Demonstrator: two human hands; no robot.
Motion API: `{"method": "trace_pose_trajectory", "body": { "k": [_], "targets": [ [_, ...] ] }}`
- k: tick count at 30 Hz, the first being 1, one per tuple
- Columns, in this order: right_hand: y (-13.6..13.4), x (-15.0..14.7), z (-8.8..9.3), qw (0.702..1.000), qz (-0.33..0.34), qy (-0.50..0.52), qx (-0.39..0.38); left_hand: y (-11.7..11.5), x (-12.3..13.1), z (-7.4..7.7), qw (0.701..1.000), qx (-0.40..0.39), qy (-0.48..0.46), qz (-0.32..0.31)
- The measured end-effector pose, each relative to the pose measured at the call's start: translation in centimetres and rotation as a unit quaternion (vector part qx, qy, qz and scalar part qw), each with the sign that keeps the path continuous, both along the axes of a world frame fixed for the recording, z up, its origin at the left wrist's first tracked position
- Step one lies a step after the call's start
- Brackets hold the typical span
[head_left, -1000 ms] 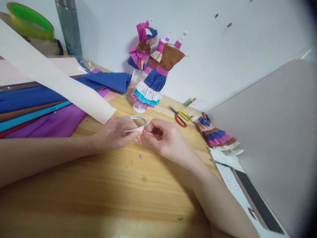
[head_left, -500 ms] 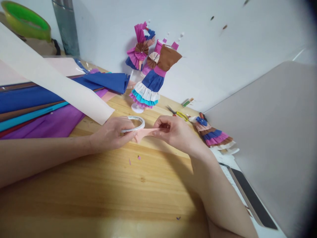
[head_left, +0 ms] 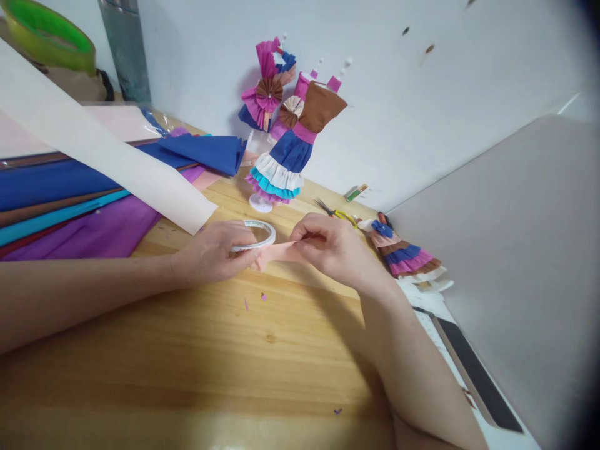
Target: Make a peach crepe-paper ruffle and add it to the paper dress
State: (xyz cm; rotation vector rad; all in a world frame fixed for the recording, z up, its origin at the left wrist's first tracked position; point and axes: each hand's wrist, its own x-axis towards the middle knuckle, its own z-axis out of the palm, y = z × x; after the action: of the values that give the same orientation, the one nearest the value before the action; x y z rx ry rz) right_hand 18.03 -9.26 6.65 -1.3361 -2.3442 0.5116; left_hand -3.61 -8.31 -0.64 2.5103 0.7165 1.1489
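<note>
My left hand [head_left: 222, 250] is closed around a narrow roll of white tape [head_left: 269, 236], whose ring sticks out past the fingers. The same hand pinches one end of a small peach paper strip [head_left: 280, 252]. Opposite it, my right hand [head_left: 328, 250] is closed, thumb and fingertips pinching the strip's other end. Stretched between both hands, the strip hangs just above the wooden table [head_left: 201, 362]. Behind the hands stands a small dress form [head_left: 293, 147] in a brown, blue, white and turquoise ruffled paper dress.
Coloured crepe paper sheets [head_left: 94, 231] and a long white strip [head_left: 122, 159] lie left. Yellow-handled scissors [head_left: 344, 217] and another paper dress [head_left: 407, 253] lie right, beside a laptop [head_left: 473, 369]. A bottle [head_left: 126, 53] and green bowl [head_left: 51, 37] stand at the back.
My right fingertips have shifted slightly along the peach strip, which now looks flatter between the hands. The left hand and tape roll have hardly moved.
</note>
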Motion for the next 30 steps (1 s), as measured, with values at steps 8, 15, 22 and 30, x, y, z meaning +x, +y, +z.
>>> {"method": "trace_pose_trajectory", "body": {
  "k": [8,15,22,30],
  "targets": [
    [0.2,-0.3,-0.6,0.999,-0.029,0.014,-0.040,0.2,0.0,-0.1,0.998,-0.058,-0.026,0.005],
    [0.5,-0.2,-1.3,0.999,-0.042,0.001,-0.032,0.3,0.0,-0.5,0.997,-0.069,-0.032,0.015],
    [0.7,0.0,-1.2,1.000,0.012,-0.012,0.001,0.3,0.1,-0.6,0.996,-0.075,-0.034,0.029],
    [0.3,-0.6,-1.8,0.995,0.011,0.073,-0.073,0.4,0.1,-0.7,0.997,-0.056,-0.046,-0.010]
  ]
}}
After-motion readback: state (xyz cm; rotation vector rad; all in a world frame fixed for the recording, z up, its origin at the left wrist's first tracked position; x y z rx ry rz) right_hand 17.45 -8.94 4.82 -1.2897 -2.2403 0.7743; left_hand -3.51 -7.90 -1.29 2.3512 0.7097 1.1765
